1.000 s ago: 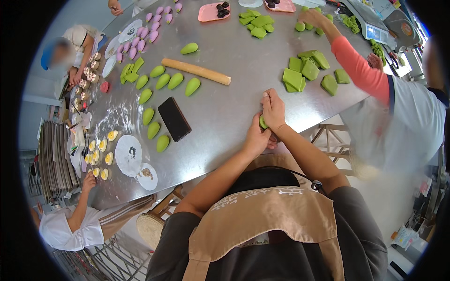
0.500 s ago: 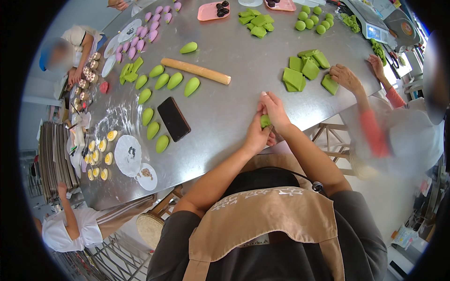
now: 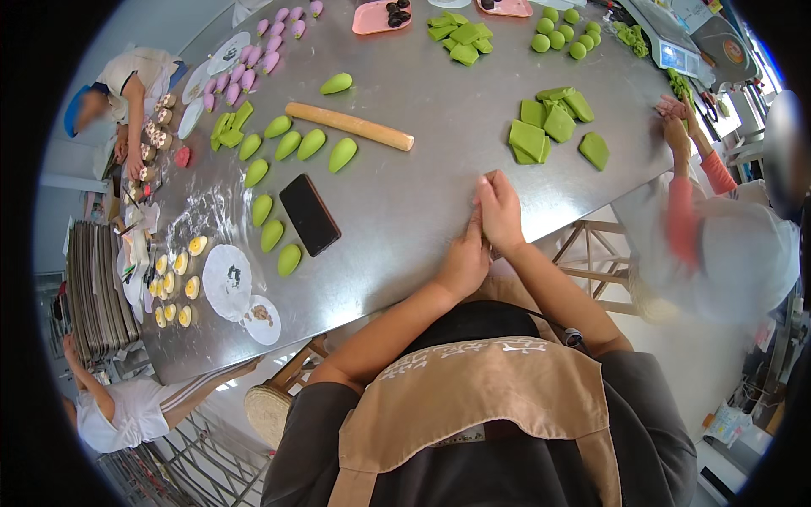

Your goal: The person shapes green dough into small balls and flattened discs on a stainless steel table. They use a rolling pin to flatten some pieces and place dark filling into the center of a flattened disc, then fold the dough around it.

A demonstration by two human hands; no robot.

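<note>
Here, the person's left hand point(image 3: 465, 264) and right hand point(image 3: 502, 213) meet in one grip, touching; finger opening and any contents hidden, cannot tell. Green slabs point(image 3: 558, 124) beyond it, rightward; phone point(image 3: 309, 215) well apart, leftward; bench point(image 3: 397, 198) edge just nearside of grip.

A stainless-steel table point(image 3: 397, 211) fills the middle of the room, its near edge running aslant, with whitish glare on the bare metal. A plain, pale blue-grey wall point(image 3: 169, 34) closes off the upper left. A wooden stool with a round woven seat point(image 3: 267, 416) stands near that edge, and farther right shows another stool's wooden frame point(image 3: 600, 226). The floor point(image 3: 663, 363) is pale. Trays in a tall stack point(image 3: 97, 279) and a metal rack point(image 3: 203, 465) occupy the left; bright light enters at the upper right rim
</note>
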